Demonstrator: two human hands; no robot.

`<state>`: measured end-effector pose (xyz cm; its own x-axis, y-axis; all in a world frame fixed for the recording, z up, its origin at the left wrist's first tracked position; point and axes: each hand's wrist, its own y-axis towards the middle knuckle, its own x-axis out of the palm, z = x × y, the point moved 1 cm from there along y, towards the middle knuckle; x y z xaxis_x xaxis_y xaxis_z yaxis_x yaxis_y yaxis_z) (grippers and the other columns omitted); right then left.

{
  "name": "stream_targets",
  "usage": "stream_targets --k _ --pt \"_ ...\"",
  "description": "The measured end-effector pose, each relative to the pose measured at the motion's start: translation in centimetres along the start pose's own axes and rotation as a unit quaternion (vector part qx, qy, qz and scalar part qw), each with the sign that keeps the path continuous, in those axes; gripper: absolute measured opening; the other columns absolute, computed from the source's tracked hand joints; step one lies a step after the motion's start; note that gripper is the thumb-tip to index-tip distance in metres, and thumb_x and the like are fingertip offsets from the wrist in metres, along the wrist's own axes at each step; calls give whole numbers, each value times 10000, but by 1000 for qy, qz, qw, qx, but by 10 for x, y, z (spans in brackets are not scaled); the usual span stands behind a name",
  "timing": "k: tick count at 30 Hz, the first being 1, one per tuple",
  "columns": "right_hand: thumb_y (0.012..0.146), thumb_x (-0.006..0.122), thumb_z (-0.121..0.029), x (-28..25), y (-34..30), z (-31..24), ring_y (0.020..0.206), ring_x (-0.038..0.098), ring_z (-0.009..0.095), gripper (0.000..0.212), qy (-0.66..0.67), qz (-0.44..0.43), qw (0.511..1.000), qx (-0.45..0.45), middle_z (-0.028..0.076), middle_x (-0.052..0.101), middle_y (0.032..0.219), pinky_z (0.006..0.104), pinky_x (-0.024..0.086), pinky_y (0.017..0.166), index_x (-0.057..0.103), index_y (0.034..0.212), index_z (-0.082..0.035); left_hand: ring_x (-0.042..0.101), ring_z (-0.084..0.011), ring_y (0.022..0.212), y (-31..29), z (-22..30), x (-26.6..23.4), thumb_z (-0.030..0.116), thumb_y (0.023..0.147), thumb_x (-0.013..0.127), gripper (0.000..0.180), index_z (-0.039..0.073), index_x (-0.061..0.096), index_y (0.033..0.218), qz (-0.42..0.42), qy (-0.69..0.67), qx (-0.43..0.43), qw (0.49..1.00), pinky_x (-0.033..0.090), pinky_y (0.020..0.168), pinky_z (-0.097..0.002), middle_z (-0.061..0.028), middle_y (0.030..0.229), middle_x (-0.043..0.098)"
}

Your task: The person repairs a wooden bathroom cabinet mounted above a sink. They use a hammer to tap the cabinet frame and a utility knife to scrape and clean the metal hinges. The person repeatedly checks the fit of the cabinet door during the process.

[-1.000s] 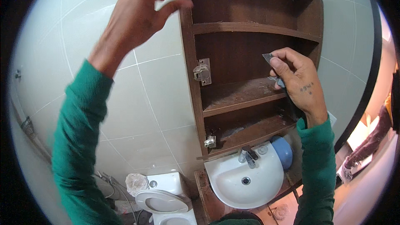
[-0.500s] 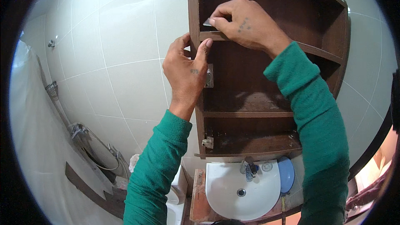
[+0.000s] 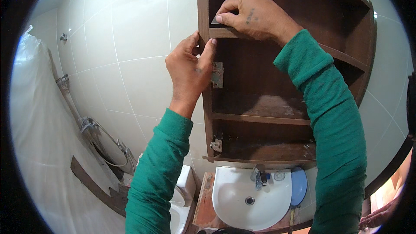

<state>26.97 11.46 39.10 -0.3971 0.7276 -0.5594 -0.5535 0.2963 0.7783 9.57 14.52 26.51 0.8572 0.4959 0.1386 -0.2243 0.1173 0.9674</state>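
A dark brown wooden cabinet [image 3: 203, 99] with open shelves hangs on the tiled wall. My left hand [image 3: 189, 65] clasps its left side panel, fingers on the outer face and thumb by the front edge, just below the upper shelf [image 3: 222, 32]. Over that shelf, my right hand [image 3: 260, 15] pinches a small, thin, flat grey piece [image 3: 214, 20], like a blade, between thumb and fingers. The piece reaches into the corner where shelf and side panel meet. Most of it is hidden by the fingers, so its exact kind cannot be made out.
Metal hinges [image 3: 217, 74] sit along the cabinet's left side. Below stands a white washbasin [image 3: 234, 212] with a tap [image 3: 259, 177] and a blue plastic basin [image 3: 298, 186] beside it. A toilet [image 3: 185, 186], a shower hose [image 3: 108, 147] and a whitish curtain [image 3: 39, 125] are at left.
The view has shifted slightly. My right hand has tilted a little, still pinching the grey piece in the shelf corner. My left hand keeps its hold on the side panel.
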Motion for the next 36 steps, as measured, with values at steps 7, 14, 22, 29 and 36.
stream_targets --k 7,14,22,29,36 --pt "1012 723 -295 2 2 -1 793 760 259 286 8 -6 1000 -1 161 801 949 377 630 778 829 1102 -45 782 -179 784 5 -6 -4 186 942 802 292 -4 810 1163 -34 -28 -6 999 633 673 -321 -143 883 809" --pt "938 690 -221 -9 8 -8 919 774 377 270 75 -50 995 48 241 774 1022 448 602 852 810 1076 -22 787 -194 804 6 -3 -5 188 947 793 302 -34 802 1153 -30 -32 10 999 651 697 -343 -148 877 806" --pt "935 688 -207 -9 6 -7 875 776 356 259 75 -29 997 19 244 774 989 432 604 817 812 1059 -17 781 -186 795 8 -3 -6 201 937 795 313 -38 806 1139 -35 -22 20 999 648 703 -327 -151 868 804" --pt "934 697 -202 -7 5 -6 851 772 335 260 98 -18 995 27 244 775 981 417 601 806 807 1064 -6 776 -177 756 6 -9 -5 200 941 812 323 -44 801 1153 -35 -24 8 999 637 669 -313 -150 861 802" --pt "969 697 -218 -3 5 -8 811 745 308 260 152 -20 988 25 205 787 960 425 586 786 803 1074 -5 780 -180 761 6 -9 -6 206 948 820 351 -52 787 1183 -44 -47 -8 998 635 660 -307 -142 865 803"
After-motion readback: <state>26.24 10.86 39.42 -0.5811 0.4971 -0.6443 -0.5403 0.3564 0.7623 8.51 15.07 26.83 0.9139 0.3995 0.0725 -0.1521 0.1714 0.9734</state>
